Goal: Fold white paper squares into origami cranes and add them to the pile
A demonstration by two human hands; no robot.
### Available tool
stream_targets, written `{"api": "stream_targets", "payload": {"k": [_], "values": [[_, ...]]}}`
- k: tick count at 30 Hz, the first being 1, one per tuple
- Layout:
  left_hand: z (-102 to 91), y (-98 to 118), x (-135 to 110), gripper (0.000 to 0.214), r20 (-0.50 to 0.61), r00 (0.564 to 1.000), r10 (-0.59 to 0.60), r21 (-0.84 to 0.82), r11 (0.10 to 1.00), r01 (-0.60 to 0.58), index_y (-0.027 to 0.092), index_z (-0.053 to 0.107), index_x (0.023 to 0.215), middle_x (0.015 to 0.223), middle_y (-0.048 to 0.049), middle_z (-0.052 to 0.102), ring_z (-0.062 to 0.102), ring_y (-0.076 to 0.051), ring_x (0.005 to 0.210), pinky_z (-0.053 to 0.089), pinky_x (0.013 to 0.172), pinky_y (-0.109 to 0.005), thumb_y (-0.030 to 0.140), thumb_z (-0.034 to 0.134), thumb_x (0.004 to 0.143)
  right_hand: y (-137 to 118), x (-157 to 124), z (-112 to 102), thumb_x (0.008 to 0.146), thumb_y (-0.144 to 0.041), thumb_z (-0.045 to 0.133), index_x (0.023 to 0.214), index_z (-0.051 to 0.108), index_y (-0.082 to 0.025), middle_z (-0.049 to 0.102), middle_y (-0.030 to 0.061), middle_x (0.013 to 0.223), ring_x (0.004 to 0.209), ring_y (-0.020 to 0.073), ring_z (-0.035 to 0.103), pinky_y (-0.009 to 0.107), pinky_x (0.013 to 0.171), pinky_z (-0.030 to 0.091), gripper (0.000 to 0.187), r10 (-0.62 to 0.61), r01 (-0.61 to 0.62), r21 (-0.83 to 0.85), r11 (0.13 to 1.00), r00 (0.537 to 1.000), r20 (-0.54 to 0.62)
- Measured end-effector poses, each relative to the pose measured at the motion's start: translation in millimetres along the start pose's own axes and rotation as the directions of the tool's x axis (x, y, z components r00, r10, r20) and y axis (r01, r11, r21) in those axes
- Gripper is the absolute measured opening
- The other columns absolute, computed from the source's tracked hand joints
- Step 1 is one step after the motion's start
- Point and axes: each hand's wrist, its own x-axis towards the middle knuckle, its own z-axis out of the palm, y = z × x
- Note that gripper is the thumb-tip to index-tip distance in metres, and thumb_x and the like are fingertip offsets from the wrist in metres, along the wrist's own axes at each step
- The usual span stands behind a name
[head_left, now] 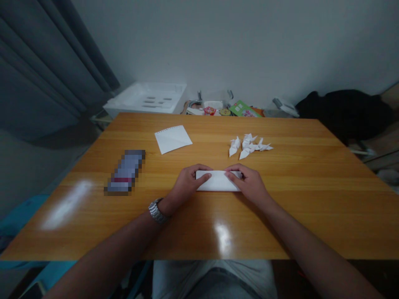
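At desk centre, near side: folded paper, a white oblong lying flat on the desk, long edge towards the person.
left hand: clasps the folded paper's left end, fingers curled over its far edge, thumb laid across the top face; pressing down, not lifting.
right hand: mirrors it on the right end, fingertips on the top face, narrow grip, nothing else held.
why held so: my read is that pinning both ends keeps the layers aligned and the fold flat.
wristwatch: metal band on the left wrist, nearer the person than the folded paper.
paper cranes: small white cluster beyond the folded paper, slightly right, apart; probably parked there to stay out of the hands' way.
loose sheet: beyond and left of the folded paper, flat, within reach.
blurred item: left of the folded paper, apart; can't tell what it is.
white tray: off the desk, far beyond the folded paper, to the left.
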Motion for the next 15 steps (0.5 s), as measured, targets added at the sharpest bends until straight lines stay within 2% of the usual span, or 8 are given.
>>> {"api": "stream_targets", "payload": {"k": [5, 15], "values": [[-0.1, 0.2, 0.4, 0.025, -0.001, 1.000, 0.001, -0.001, 1.000, -0.001, 0.018, 0.078, 0.098, 0.072, -0.0012, 0.069, 0.058, -0.016, 0.065, 0.043, 0.060, -0.025, 0.039, 0.068, 0.087, -1.3, -0.2, 0.0, 0.093, -0.043, 0.063, 0.098, 0.076, -0.023, 0.077, 0.0053, 0.095, 0.084, 0.0227, 0.069, 0.034, 0.078, 0.053, 0.024, -0.011, 0.011, -0.012, 1.000, 1.000, 0.004], [0.0, 0.3, -0.1, 0.019, -0.004, 1.000, 0.017, 0.002, 1.000, -0.017, 0.017, 0.076, 0.095, 0.083, -0.0035, 0.074, 0.061, -0.016, 0.069, 0.048, 0.067, -0.027, 0.033, 0.067, 0.088, 1.7, 0.3, 2.3, 0.096, -0.042, 0.061, 0.103, 0.075, -0.023, 0.078, 0.0060, 0.102, 0.093, 0.0234, 0.071, 0.035, 0.086, 0.054, 0.024, -0.072, 0.074, -0.037, 0.997, 0.997, 0.031]]}}
